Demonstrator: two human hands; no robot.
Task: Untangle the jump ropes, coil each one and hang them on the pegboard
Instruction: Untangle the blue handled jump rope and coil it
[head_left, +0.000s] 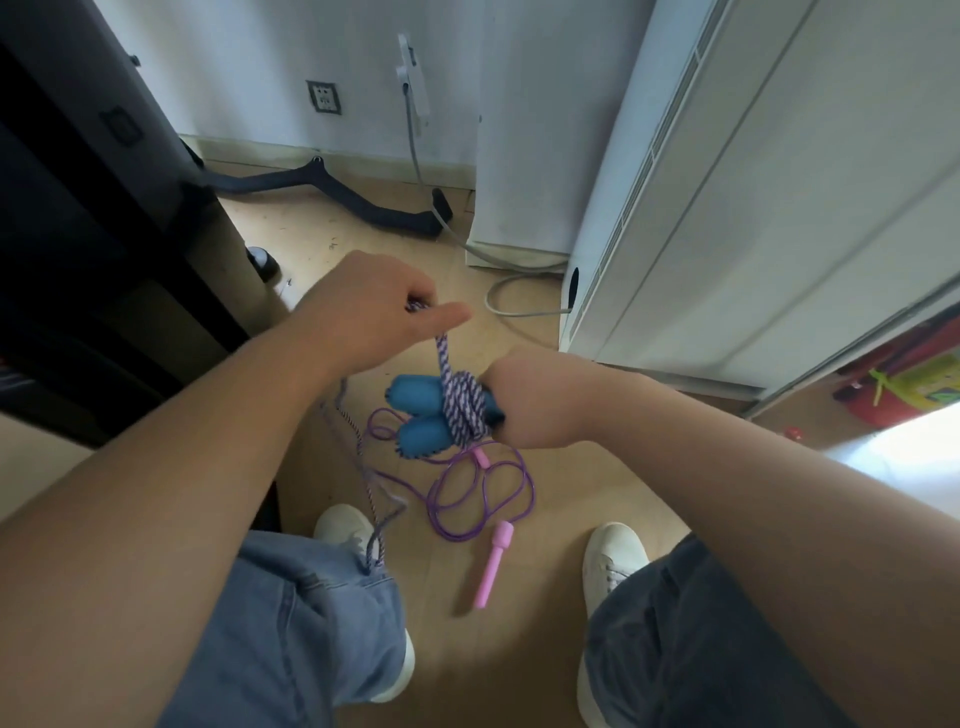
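My right hand (535, 402) grips two blue foam handles (415, 410) side by side, held above the floor. A braided purple-and-white rope (465, 410) is wound several turns around them. My left hand (374, 312) pinches that rope just above the wraps, and its loose part hangs down past my left knee (363, 493). On the wooden floor between my feet lies a thin purple jump rope (488, 488) in loose loops with pink handles (493, 564). No pegboard is in view.
A white air conditioner cabinet (753, 208) stands at the right with a grey hose (519, 306) on the floor. Dark furniture (104, 234) fills the left. A black bar attachment (363, 202) lies by the wall. Red and green items (914, 379) sit at far right.
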